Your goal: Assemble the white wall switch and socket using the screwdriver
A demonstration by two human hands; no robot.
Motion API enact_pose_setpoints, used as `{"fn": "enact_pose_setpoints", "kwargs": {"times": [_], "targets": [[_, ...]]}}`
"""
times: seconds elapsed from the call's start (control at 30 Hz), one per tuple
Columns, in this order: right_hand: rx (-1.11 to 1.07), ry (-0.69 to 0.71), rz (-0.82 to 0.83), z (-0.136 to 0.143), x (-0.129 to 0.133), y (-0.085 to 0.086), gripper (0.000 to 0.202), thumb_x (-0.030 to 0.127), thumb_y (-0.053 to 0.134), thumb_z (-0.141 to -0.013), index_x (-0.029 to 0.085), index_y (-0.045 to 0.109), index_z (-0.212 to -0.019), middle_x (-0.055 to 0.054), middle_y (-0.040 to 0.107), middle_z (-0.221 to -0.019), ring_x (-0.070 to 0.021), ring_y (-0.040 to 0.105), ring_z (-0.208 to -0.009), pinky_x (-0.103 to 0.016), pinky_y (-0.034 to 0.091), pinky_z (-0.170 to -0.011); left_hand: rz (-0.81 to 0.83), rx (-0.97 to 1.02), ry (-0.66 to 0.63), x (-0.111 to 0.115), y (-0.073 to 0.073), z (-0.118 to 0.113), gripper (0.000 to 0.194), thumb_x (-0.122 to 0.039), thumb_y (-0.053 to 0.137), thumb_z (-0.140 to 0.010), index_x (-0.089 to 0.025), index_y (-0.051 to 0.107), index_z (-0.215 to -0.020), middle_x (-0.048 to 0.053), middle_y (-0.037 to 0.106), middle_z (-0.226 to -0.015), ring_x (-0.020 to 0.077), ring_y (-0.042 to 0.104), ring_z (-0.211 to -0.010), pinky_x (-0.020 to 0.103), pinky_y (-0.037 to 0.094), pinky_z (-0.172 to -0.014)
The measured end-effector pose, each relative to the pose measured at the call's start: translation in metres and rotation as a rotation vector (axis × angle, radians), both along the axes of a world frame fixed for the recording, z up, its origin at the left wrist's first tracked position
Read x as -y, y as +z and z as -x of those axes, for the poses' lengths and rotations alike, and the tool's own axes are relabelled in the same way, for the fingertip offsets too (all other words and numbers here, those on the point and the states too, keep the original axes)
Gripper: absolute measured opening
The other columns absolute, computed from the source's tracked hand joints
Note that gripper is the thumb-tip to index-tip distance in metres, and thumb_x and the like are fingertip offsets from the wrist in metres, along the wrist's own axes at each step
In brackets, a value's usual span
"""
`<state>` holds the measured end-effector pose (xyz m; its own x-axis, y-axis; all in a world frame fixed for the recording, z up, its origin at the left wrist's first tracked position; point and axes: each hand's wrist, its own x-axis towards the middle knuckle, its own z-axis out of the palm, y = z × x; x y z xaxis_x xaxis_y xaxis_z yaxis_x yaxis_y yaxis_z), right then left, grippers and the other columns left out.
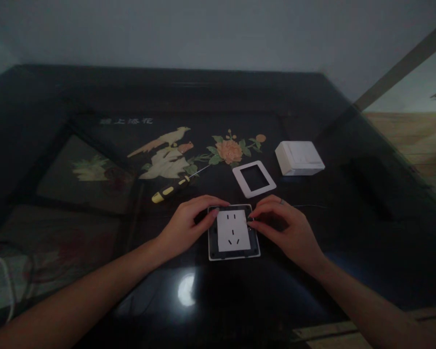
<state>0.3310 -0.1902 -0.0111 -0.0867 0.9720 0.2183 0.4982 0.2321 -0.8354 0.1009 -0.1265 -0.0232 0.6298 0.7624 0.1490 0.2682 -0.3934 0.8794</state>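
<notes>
A wall socket (234, 242) with a white slotted face and a dark surround lies on the black table in front of me. My left hand (192, 218) grips its upper left corner, thumb on the dark surround and fingers along the top edge. At the socket's right side my right hand (283, 225) has thumb and forefinger pinched together; something small and dark seems to be between them, too small to name. A white cover frame (241, 182) lies just beyond the socket. To the left of that rests a yellow and black screwdriver (170, 189), its shaft pointing away to the right.
A white box (300, 158) stands right of the cover frame. Bird and flower pictures decorate the glossy black table (203, 102), which reflects light. A white cable (7, 276) curves at the far left. A wall rises behind the table's far edge.
</notes>
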Motion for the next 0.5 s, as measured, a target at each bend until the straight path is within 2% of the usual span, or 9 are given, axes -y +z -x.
{"fn": "enact_pose_setpoints", "kwargs": {"times": [0.1, 0.2, 0.27, 0.37, 0.4, 0.5], "targets": [[-0.007, -0.038, -0.047, -0.003, -0.003, 0.003, 0.0, 0.021, 0.07, -0.084, 0.021, 0.07, -0.084, -0.003, 0.067, -0.084, -0.0164, 0.067, -0.077, -0.027, 0.056, -0.063, 0.002, 0.008, 0.0, 0.0, 0.001, 0.0, 0.023, -0.019, 0.048, -0.096, -0.019, 0.067, -0.109, 0.006, 0.074, -0.105, 0.0192, 0.069, -0.098, 0.033, 0.055, -0.087], [0.025, -0.016, -0.102, -0.002, -0.012, 0.014, 0.005, 0.021, 0.065, -0.087, 0.022, 0.068, -0.084, -0.002, 0.068, -0.082, -0.0162, 0.067, -0.077, -0.026, 0.056, -0.062, -0.003, 0.023, -0.001, 0.0, -0.001, 0.0, 0.024, -0.018, 0.048, -0.095, -0.019, 0.067, -0.11, 0.006, 0.074, -0.106, 0.0186, 0.069, -0.097, 0.034, 0.054, -0.087], [0.099, 0.078, -0.151, 0.004, -0.025, 0.025, 0.006, 0.019, 0.063, -0.088, 0.022, 0.068, -0.088, -0.002, 0.069, -0.085, -0.0153, 0.067, -0.078, -0.026, 0.056, -0.065, -0.017, 0.034, 0.0, -0.001, -0.003, 0.0, 0.024, -0.017, 0.049, -0.095, -0.019, 0.067, -0.11, 0.006, 0.074, -0.107, 0.0182, 0.069, -0.098, 0.033, 0.054, -0.088], [0.344, 0.277, -0.283, 0.029, -0.059, 0.04, 0.011, 0.016, 0.061, -0.09, 0.02, 0.068, -0.097, -0.003, 0.072, -0.089, -0.0148, 0.068, -0.08, -0.028, 0.055, -0.07, -0.045, 0.046, 0.009, -0.002, -0.006, -0.001, 0.024, -0.016, 0.051, -0.094, -0.019, 0.068, -0.109, 0.006, 0.074, -0.107, 0.0192, 0.068, -0.1, 0.035, 0.053, -0.09], [0.484, 0.368, -0.322, 0.041, -0.074, 0.043, 0.012, 0.015, 0.061, -0.09, 0.02, 0.068, -0.099, -0.003, 0.073, -0.092, -0.0153, 0.068, -0.083, -0.029, 0.055, -0.072, -0.051, 0.047, 0.015, -0.002, -0.006, -0.002, 0.023, -0.015, 0.051, -0.093, -0.018, 0.069, -0.108, 0.007, 0.074, -0.107, 0.0198, 0.068, -0.101, 0.036, 0.053, -0.091], [0.626, 0.501, -0.354, 0.081, -0.115, 0.043, 0.026, 0.01, 0.068, -0.082, 0.019, 0.07, -0.106, -0.006, 0.075, -0.103, -0.0207, 0.069, -0.098, -0.032, 0.054, -0.079, -0.063, 0.046, 0.023, -0.001, -0.007, -0.003, 0.023, -0.014, 0.05, -0.093, -0.017, 0.069, -0.107, 0.007, 0.075, -0.106, 0.0207, 0.069, -0.101, 0.037, 0.053, -0.093]]}}
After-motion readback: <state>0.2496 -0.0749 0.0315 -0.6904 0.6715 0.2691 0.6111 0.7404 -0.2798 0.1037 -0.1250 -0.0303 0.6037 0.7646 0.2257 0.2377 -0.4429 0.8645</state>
